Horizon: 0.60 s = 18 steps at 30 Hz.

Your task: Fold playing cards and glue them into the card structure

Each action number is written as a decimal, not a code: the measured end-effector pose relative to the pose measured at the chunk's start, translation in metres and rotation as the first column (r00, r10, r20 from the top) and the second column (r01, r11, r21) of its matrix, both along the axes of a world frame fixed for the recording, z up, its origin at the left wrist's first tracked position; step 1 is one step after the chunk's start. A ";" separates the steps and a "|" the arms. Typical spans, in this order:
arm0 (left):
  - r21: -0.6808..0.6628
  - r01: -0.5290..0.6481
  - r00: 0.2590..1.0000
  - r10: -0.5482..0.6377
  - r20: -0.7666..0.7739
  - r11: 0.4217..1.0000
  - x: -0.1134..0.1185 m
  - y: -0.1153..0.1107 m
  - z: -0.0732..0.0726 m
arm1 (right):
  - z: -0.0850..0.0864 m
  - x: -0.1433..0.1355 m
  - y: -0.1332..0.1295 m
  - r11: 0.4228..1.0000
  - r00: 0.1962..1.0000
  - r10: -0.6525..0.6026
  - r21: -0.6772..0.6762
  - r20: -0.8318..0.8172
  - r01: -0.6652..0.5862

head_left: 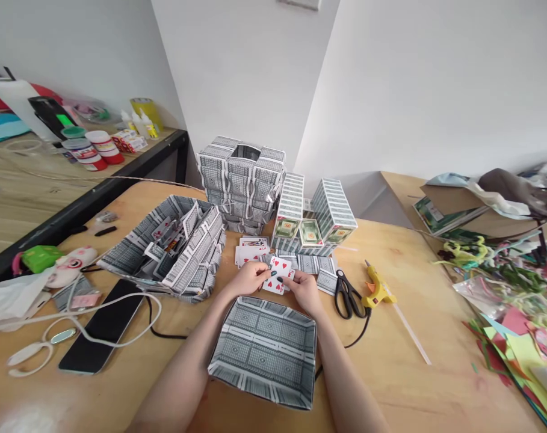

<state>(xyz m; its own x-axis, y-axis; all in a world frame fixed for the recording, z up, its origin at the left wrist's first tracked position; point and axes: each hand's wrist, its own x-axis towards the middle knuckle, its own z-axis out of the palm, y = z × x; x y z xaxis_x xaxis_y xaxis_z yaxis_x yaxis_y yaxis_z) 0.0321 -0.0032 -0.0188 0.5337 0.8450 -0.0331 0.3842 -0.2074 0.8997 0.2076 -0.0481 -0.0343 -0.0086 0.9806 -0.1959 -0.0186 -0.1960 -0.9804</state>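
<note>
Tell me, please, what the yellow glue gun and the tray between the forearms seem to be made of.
The glue gun seems smooth plastic, by its evenly coloured body. The tray looks like smooth playing cards, perhaps coated paper: printed card backs repeat across its panels.

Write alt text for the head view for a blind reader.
A person's left hand and right hand hold heart playing cards just beyond an open tray of patterned card backs. Scissors and a yellow glue gun lie right; a basket of loose cards sits left.
</note>
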 end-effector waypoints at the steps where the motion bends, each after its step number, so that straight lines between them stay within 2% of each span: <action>1: 0.018 -0.009 1.000 0.009 0.004 1.000 0.000 0.000 -0.002 | 0.001 0.000 0.000 1.000 1.000 0.009 -0.001 -0.012 -0.009; 8: 0.086 -0.092 0.996 0.092 0.000 0.992 -0.004 0.000 -0.007 | 0.013 0.003 -0.004 0.989 0.981 0.139 -0.030 -0.136 -0.144; 14: 0.124 -0.117 0.993 0.119 -0.007 0.985 -0.003 -0.003 -0.006 | 0.013 0.000 -0.003 0.993 0.985 0.116 -0.005 -0.130 -0.117; 18: 0.144 -0.127 0.991 0.130 -0.016 0.981 -0.002 -0.004 -0.004 | 0.009 -0.001 -0.001 0.997 0.992 0.071 -0.034 -0.108 -0.075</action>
